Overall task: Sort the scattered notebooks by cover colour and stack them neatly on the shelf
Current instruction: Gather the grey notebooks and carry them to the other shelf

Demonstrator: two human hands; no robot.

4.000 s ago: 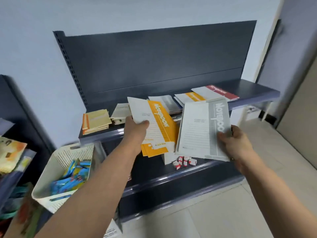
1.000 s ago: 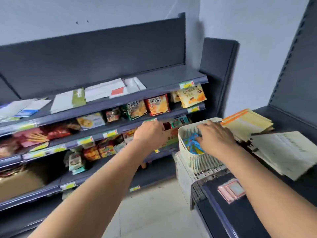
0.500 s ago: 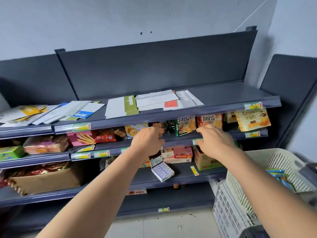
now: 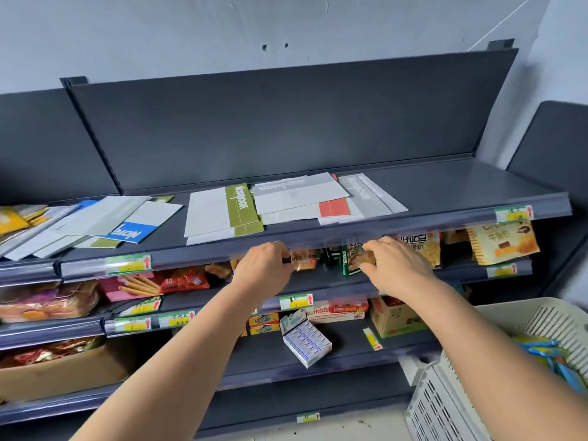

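Observation:
Notebooks lie scattered on the dark top shelf [image 4: 445, 189]. A green-spined notebook [image 4: 241, 205] sits in the middle, and a grey notebook [image 4: 296, 194] overlaps a red-patched one [image 4: 334, 207]. Another grey notebook [image 4: 366, 195] lies further right. A blue notebook [image 4: 132, 232] and a yellow one [image 4: 9, 221] lie in the left pile. My left hand [image 4: 264, 268] and my right hand [image 4: 397, 265] are raised just below the shelf's front edge. Their fingers are loosely curled and hold nothing, and neither hand touches a notebook.
Snack packets [image 4: 502, 240] fill the lower shelves behind my hands. A box of small packs [image 4: 305, 342] lies tilted on the third shelf. A white basket [image 4: 525, 313] on a slatted crate [image 4: 439, 405] stands at the lower right, and a cardboard box [image 4: 63, 374] sits at the lower left.
The orange and grey notebooks I held four seconds ago have left my hands. My view swung left to this shelf unit, and both empty hands rose toward the top shelf's edge.

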